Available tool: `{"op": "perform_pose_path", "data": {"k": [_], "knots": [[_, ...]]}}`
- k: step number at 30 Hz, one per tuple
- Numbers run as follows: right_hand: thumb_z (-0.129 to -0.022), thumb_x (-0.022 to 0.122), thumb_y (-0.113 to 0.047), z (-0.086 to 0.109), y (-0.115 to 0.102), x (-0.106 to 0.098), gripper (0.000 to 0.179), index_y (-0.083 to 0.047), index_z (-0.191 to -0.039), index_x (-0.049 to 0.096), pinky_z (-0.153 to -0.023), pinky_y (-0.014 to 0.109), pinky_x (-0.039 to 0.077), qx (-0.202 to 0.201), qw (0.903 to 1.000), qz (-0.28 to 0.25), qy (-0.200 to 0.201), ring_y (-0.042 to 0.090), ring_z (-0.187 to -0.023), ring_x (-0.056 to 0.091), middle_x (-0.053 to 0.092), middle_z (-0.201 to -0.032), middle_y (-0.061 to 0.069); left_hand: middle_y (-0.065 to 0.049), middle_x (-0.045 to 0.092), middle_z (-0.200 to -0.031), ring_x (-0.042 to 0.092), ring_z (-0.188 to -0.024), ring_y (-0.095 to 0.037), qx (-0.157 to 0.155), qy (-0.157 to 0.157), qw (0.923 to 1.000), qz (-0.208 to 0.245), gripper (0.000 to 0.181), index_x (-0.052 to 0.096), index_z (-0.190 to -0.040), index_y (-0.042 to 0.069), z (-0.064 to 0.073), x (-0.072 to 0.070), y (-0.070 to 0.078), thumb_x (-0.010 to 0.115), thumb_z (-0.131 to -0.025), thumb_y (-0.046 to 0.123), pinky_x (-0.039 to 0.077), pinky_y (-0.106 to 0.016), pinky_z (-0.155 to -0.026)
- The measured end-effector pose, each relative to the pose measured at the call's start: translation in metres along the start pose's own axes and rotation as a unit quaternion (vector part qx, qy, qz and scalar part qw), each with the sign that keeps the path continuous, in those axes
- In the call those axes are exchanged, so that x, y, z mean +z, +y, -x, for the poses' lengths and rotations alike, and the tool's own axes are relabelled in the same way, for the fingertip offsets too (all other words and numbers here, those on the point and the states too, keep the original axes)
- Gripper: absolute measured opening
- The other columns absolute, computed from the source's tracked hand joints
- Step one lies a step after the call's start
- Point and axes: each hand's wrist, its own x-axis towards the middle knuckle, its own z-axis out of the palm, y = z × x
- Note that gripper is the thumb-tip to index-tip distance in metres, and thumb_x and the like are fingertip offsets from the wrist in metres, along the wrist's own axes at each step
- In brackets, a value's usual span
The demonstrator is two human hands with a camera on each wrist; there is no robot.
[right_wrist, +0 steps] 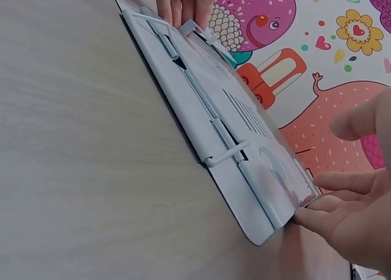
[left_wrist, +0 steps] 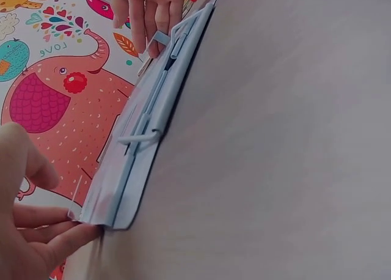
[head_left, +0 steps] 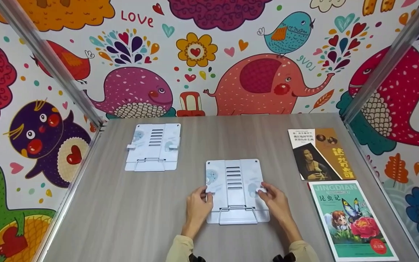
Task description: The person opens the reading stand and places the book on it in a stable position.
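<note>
A folded white metal book stand point(head_left: 236, 182) with slots down its middle and a wire ledge at its near edge lies before me. My left hand point(head_left: 199, 206) holds its left side, fingers at the edge by a small side clip. On the opposite side my right hand point(head_left: 276, 202) holds the right edge at the other clip. In the right wrist view the fingertips point(right_wrist: 308, 213) meet the stand's edge, the thumb raised above it. The left wrist view likewise has the left thumb point(left_wrist: 40, 170) lifted off the stand.
A second white book stand point(head_left: 154, 147) lies flat at the back left of the wooden table point(head_left: 122, 218). To the right lie a brown and white book point(head_left: 322, 154) and a green children's book point(head_left: 353, 222). Cartoon-printed walls point(head_left: 195, 22) enclose the table.
</note>
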Motion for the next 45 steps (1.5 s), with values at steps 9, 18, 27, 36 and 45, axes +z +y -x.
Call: {"op": "perform_pose_path", "data": {"k": [9,18,27,36,45], "knots": [[-0.096,0.066,-0.007,0.000,0.004,-0.002,0.042,0.008,-0.134,0.059,-0.113,0.043,0.043,-0.014,0.9999,-0.002,0.005,0.037,-0.136,0.054,0.058,-0.141,0.025,-0.023,0.073,-0.101,0.073,-0.085,-0.027,-0.009,-0.020,0.9996,0.020,0.024,0.071,-0.110,-0.009,-0.001,0.002,0.000,0.068,-0.087,-0.001,0.062,-0.033,-0.074],[-0.089,0.069,0.007,0.017,0.010,-0.003,0.035,0.007,-0.124,0.064,-0.097,0.052,0.054,-0.137,0.9876,0.071,0.027,0.043,-0.117,0.066,0.067,-0.125,0.026,-0.016,0.074,-0.098,0.070,-0.087,-0.024,-0.041,-0.042,0.9976,0.036,0.019,0.072,-0.109,-0.005,-0.029,-0.003,-0.012,0.065,-0.094,0.004,0.060,-0.035,-0.079],[-0.083,0.072,0.012,0.033,0.014,-0.002,0.027,0.000,-0.107,0.069,-0.071,0.021,0.054,-0.124,0.9832,0.129,0.039,0.016,-0.082,0.062,0.067,-0.098,0.012,-0.014,0.074,-0.101,0.070,-0.090,-0.022,-0.093,-0.077,0.9912,0.054,0.019,0.072,-0.111,-0.002,-0.062,0.001,-0.021,0.067,-0.093,0.004,0.058,-0.033,-0.083],[-0.083,0.071,0.009,0.041,0.010,0.002,0.015,-0.003,-0.092,0.068,-0.064,0.019,0.050,-0.072,0.9863,0.147,-0.016,0.011,-0.073,0.058,0.066,-0.081,0.004,-0.012,0.074,-0.096,0.068,-0.086,-0.020,-0.113,-0.091,0.9876,0.059,0.020,0.074,-0.107,-0.002,-0.075,0.009,-0.018,0.072,-0.089,0.005,0.058,-0.033,-0.079],[-0.081,0.074,0.006,0.048,0.008,0.009,0.013,-0.005,-0.087,0.070,-0.060,0.020,0.050,-0.068,0.9839,0.164,-0.023,0.009,-0.068,0.057,0.066,-0.076,0.001,-0.011,0.072,-0.089,0.065,-0.080,-0.019,-0.138,-0.103,0.9843,0.037,0.017,0.074,-0.101,-0.003,-0.080,0.007,-0.016,0.074,-0.086,0.004,0.056,-0.032,-0.074]]}}
